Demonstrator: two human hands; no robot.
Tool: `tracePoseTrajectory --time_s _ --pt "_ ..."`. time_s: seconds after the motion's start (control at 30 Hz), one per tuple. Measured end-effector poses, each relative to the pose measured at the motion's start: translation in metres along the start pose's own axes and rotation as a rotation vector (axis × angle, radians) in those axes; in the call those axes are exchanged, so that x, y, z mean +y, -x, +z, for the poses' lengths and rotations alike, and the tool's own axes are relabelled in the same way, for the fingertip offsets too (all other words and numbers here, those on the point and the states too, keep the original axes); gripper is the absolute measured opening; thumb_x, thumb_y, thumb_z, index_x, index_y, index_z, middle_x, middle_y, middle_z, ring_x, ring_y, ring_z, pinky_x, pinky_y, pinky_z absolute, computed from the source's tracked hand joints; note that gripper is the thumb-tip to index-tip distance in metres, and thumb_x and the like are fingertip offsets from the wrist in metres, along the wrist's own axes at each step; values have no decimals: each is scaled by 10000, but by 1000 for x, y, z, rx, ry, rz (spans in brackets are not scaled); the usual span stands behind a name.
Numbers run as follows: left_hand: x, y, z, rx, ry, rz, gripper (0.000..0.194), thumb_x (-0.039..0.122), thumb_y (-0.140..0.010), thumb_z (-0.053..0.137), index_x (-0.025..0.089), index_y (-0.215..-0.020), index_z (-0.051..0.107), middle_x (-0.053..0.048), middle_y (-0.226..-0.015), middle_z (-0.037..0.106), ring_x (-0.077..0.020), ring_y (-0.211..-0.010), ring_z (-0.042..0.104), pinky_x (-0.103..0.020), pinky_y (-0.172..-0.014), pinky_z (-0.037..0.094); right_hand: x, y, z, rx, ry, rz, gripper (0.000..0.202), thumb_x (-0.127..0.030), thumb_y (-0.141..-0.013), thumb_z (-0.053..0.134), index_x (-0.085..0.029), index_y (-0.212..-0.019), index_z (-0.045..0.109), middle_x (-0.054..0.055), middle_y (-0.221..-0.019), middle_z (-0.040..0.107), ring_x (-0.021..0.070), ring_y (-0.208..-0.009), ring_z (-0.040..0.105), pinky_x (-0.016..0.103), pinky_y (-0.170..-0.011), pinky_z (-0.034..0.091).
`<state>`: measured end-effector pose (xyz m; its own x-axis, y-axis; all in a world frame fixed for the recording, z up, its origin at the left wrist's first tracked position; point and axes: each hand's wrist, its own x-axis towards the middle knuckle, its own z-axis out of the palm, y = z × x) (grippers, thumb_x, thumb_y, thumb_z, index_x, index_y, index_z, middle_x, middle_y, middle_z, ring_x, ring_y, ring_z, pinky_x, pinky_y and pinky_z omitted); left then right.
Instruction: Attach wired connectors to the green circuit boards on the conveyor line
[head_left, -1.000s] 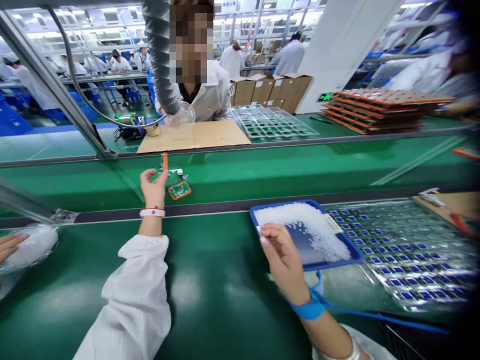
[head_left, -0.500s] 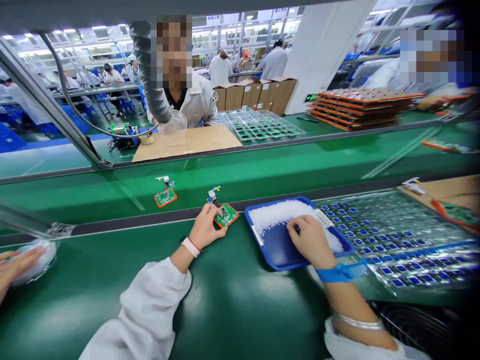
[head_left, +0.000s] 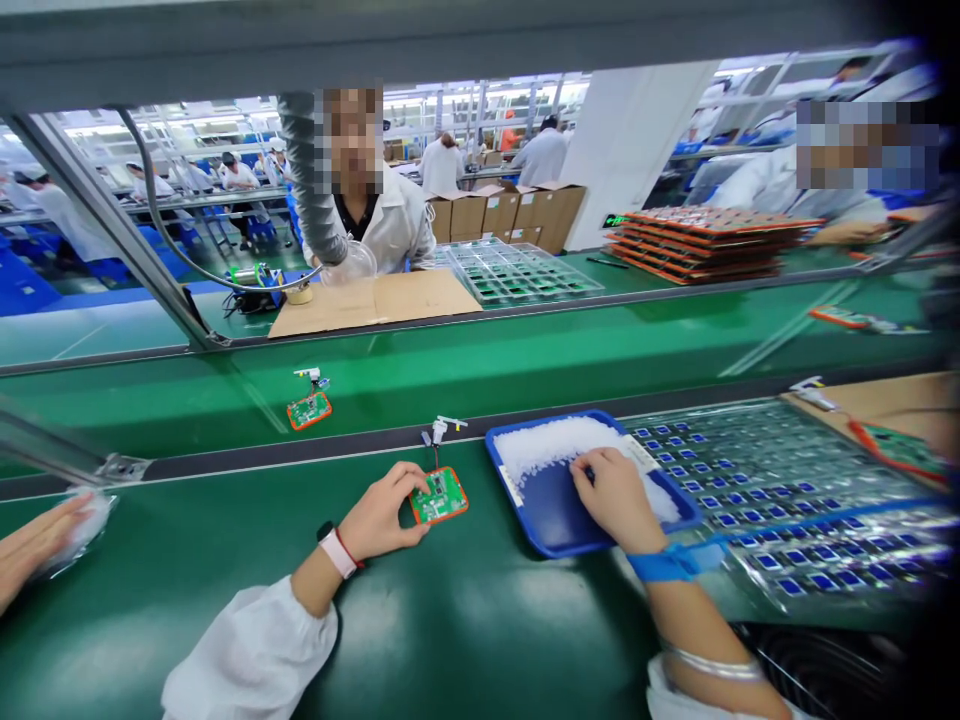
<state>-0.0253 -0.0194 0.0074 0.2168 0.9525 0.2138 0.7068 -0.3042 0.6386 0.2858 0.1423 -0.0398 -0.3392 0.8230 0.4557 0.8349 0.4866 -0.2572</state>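
My left hand (head_left: 386,512) grips the left edge of a green circuit board (head_left: 441,495) with an orange border, thumb below and fingers on top. From the board's far side a short cable runs to a small white part (head_left: 439,432). My right hand (head_left: 611,490) is over a blue tray (head_left: 551,515), thumb and forefinger pinched together. Whatever is between those fingertips, if anything, is too small to make out. Small white pieces (head_left: 559,438) lie heaped along the tray's far and right sides.
Another circuit board (head_left: 309,410) lies on the green belt (head_left: 420,370). Right of the tray are clear trays of dark blue-faced parts (head_left: 795,520). A co-worker's hand (head_left: 37,540) rests on a clear plastic bag at left. Across the belt sits a person in white (head_left: 405,215).
My left hand has brought the circuit board nearer, off the belt's edge and over the table. The board on the belt has shifted left. My right hand stays over the tray, still pinched.
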Motion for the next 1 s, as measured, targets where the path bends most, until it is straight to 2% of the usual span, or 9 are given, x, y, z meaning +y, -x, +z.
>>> tracePoseTrajectory --time_s 0.37,0.47,0.57,0.63,0.7,0.8,0.9,1.0 --pt "2 16 -5 -66 -7 22 425 257 -708 638 211 -1111 514 -108 -1224 493 -229 -1135 499 -353 -960 420 -5 -1 -8 -118 8 62 154 -206 -741 471 -143 -655 583 127 -727 548 252 -788 500 390 -769 403" --pt "4 15 -1 -40 -57 24 491 345 -718 656 191 -1153 491 -117 -1217 505 -246 -1146 479 -372 -973 400 1 1 -6 -138 -8 59 129 -210 -724 474 -161 -631 549 113 -711 530 254 -799 494 405 -785 401" --pt "9 11 8 23 -153 -44 611 468 -677 688 179 -1172 478 -115 -1167 540 -273 -1106 480 -414 -953 388 7 2 -5 -132 -33 53 124 -215 -711 478 -182 -593 495 97 -697 505 263 -817 491 432 -800 397" --pt "12 9 13 41 -210 -88 616 489 -681 680 175 -1172 480 -112 -1143 555 -278 -1070 487 -421 -922 390 4 2 -8 -107 -70 47 125 -216 -707 488 -189 -587 472 95 -711 499 270 -833 492 449 -806 396" --pt "14 8 14 23 -230 -83 590 478 -703 663 168 -1172 483 -108 -1139 564 -272 -1054 490 -408 -909 387 -14 1 -16 -50 -152 27 117 -223 -727 491 -188 -617 477 103 -774 512 267 -863 498 450 -818 401" --pt "13 11 10 -44 -210 -28 598 488 -704 660 165 -1175 485 -100 -1130 577 -257 -1033 500 -388 -898 383 -67 6 -32 8 -392 -82 111 -247 -803 468 -187 -715 501 109 -908 525 238 -919 514 414 -823 424" --pt "12 15 6 -93 -201 -7 616 524 -682 669 187 -1171 507 -92 -1118 579 -261 -1037 502 -398 -898 373 -129 20 -35 -153 -645 -227 115 -224 -854 443 -193 -760 500 86 -946 529 199 -952 522 380 -851 422" --pt "12 14 8 -44 -132 9 474 486 -734 639 209 -1114 571 -83 -1151 561 -245 -1076 496 -387 -919 367 -164 32 -22 -278 -769 -250 122 -210 -871 431 -187 -770 494 86 -972 504 194 -991 501 376 -882 410"
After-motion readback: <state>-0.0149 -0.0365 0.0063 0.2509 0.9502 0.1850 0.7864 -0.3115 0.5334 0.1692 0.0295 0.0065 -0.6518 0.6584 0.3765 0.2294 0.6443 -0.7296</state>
